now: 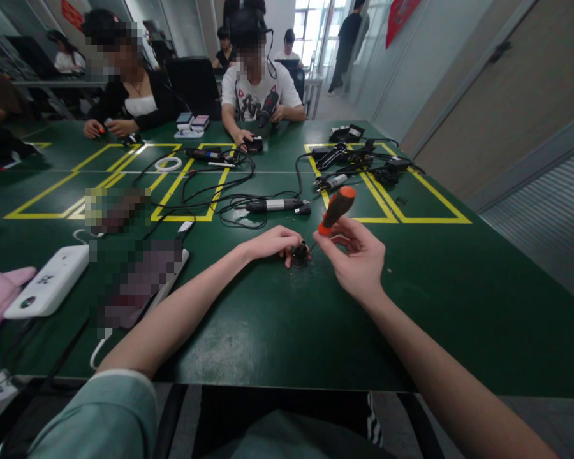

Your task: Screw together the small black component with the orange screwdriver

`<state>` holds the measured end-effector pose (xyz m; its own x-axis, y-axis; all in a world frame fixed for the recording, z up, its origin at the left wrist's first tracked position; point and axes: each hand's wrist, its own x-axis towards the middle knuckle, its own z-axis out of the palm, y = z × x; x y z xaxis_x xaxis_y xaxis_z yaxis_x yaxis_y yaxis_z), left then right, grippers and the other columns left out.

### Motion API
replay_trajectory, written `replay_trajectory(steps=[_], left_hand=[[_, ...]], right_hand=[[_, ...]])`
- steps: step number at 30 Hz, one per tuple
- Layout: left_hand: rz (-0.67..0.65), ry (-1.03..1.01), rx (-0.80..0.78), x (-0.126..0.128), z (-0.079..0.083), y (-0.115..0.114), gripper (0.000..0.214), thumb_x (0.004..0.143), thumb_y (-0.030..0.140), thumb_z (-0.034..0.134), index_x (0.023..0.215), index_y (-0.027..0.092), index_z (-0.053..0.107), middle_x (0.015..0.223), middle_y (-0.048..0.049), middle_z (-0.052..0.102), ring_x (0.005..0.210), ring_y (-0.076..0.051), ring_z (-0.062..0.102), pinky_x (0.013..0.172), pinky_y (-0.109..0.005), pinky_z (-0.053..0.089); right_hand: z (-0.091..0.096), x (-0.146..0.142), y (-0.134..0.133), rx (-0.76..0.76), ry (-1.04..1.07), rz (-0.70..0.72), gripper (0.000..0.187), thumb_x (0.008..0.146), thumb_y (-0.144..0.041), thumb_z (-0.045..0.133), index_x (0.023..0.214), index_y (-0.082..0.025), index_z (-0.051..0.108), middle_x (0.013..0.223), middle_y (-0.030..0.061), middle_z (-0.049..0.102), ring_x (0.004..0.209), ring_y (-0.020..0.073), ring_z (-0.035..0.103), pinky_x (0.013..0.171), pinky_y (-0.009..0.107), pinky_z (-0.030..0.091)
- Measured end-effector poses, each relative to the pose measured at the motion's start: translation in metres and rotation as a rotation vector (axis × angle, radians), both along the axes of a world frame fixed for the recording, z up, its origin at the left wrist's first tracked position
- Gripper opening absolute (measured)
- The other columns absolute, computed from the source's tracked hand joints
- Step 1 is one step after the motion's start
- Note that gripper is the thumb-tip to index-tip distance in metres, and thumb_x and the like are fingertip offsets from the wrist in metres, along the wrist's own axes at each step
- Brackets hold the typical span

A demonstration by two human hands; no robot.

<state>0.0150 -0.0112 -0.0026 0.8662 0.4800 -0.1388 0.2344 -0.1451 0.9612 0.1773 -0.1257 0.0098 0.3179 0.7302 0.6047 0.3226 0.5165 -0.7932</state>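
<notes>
On the green table, a small black round part [300,256] stands under the fingers of my left hand [278,243], which are closed around its far side. My right hand [358,258] grips a screwdriver [338,207] with an orange and black handle, thumb and fingers near the handle's lower end. The handle leans up and to the right. Its thin shaft slants down toward the black part; whether the tip touches it I cannot tell.
A grey and black pen-shaped tool [277,205] with a coiled cable lies beyond my hands. Black tools and cables [358,159] crowd the far right. At left are a white power bank [52,280] and a blurred phone [146,284]. Opposite, a person holds a drill [268,109].
</notes>
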Motion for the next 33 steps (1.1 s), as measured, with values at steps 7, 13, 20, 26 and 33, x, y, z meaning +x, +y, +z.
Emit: replay_trajectory(steps=[7,13,20,26,33], left_hand=[[0.010,0.026,0.017,0.0002,-0.0002,-0.0001,0.024,0.085,0.023,0.047,0.087,0.012,0.069,0.092,-0.0068,0.079,0.053,-0.008,0.067,0.054,-0.020,0.039],[0.013,0.020,0.006,0.0002,0.0005,-0.0006,0.026,0.086,0.022,0.048,0.088,0.011,0.071,0.092,-0.0069,0.079,0.052,-0.007,0.066,0.054,-0.019,0.039],[0.010,0.009,0.021,0.0001,0.0017,-0.0011,0.029,0.086,0.022,0.048,0.090,0.010,0.074,0.085,-0.0066,0.078,0.051,-0.007,0.066,0.052,-0.017,0.038],[-0.001,0.002,0.023,0.0001,0.0011,-0.0010,0.031,0.086,0.022,0.047,0.093,0.010,0.075,0.084,-0.0072,0.078,0.052,-0.008,0.067,0.051,-0.017,0.037],[0.005,0.003,0.008,0.0012,0.0006,-0.0007,0.028,0.087,0.023,0.048,0.087,0.010,0.072,0.096,-0.0093,0.080,0.052,-0.007,0.067,0.051,-0.017,0.037]], right_hand=[[0.0034,0.0002,-0.0013,-0.027,-0.042,0.044,0.020,0.082,-0.027,0.079,0.102,-0.023,0.078,0.089,0.0016,0.079,0.072,0.0157,0.071,0.060,0.028,0.063],[0.0054,-0.0001,-0.0032,-0.042,-0.062,0.071,0.024,0.086,-0.022,0.073,0.110,-0.022,0.077,0.088,0.0015,0.078,0.073,0.0158,0.073,0.062,0.029,0.064],[0.0044,-0.0010,-0.0044,-0.096,-0.005,0.146,0.030,0.092,-0.028,0.069,0.122,-0.022,0.068,0.089,0.0021,0.079,0.070,0.0165,0.075,0.064,0.032,0.065],[-0.0009,-0.0016,-0.0015,-0.089,0.086,0.147,0.032,0.084,-0.030,0.081,0.105,-0.025,0.057,0.082,-0.0010,0.079,0.070,0.0178,0.077,0.063,0.030,0.062],[0.0022,-0.0006,-0.0009,-0.048,0.008,0.046,0.020,0.083,-0.028,0.078,0.100,-0.025,0.066,0.093,0.0009,0.074,0.075,0.0150,0.070,0.057,0.026,0.057]])
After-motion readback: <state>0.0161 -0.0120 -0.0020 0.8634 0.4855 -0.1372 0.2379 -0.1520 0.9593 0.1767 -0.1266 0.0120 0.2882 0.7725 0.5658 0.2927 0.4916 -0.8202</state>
